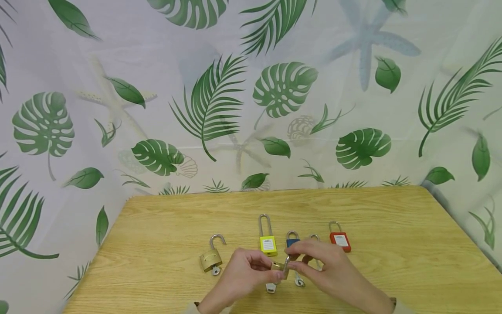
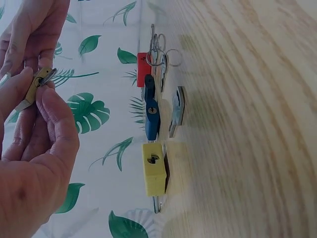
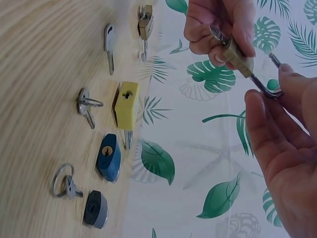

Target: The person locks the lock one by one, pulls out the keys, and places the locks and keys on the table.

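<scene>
My left hand (image 1: 247,274) grips a small brass padlock (image 3: 239,57) by its body, held up above the table. A key (image 3: 217,34) sits in its keyhole end. Thumb and fingers of my right hand (image 1: 329,264) pinch the padlock's metal shackle (image 3: 270,92). In the right wrist view the shackle is open: one leg runs into the body and the other end is free. Just beyond the hands lie a yellow padlock (image 1: 268,245) and a blue padlock (image 1: 292,242), which the right hand partly hides in the head view.
To the left lies a larger brass padlock (image 1: 210,260), shackle open, key in it. A red padlock (image 1: 340,241) lies right; a black padlock (image 3: 95,209) is beside the blue one. Loose keys (image 3: 109,44) and ringed keys (image 3: 67,183) lie nearer on the wooden table (image 1: 157,226).
</scene>
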Demonstrator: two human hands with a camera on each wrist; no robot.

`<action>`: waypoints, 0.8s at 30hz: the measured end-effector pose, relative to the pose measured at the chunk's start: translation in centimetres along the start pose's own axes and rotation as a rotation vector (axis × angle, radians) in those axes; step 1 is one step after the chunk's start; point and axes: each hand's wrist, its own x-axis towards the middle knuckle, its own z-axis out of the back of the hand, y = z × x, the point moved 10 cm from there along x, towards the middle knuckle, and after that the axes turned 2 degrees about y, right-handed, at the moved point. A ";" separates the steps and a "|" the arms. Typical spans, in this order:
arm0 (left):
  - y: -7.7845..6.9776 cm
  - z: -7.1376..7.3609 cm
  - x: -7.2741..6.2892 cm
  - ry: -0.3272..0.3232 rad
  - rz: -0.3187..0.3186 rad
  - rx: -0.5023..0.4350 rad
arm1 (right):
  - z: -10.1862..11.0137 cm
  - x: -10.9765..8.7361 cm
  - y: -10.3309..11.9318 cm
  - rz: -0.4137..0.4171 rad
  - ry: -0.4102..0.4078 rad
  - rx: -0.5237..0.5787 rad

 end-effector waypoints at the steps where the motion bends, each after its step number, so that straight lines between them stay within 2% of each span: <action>1: 0.0 0.0 0.0 -0.002 0.002 0.003 | 0.0 0.1 -0.1 -0.014 -0.005 -0.012; 7: 0.1 -0.2 -0.2 -0.001 0.003 0.022 | -0.2 0.6 -0.6 -0.072 -0.051 -0.083; 12: 0.3 -0.2 -0.3 -0.007 0.015 0.004 | -0.6 0.6 -0.2 -0.047 -0.052 -0.098; 17: 0.3 0.1 -0.1 -0.038 0.009 -0.068 | -1.4 0.4 0.1 -0.053 0.040 -0.091; 24: 0.4 0.3 0.0 -0.067 0.011 -0.200 | -2.0 0.3 1.3 0.059 0.132 -0.217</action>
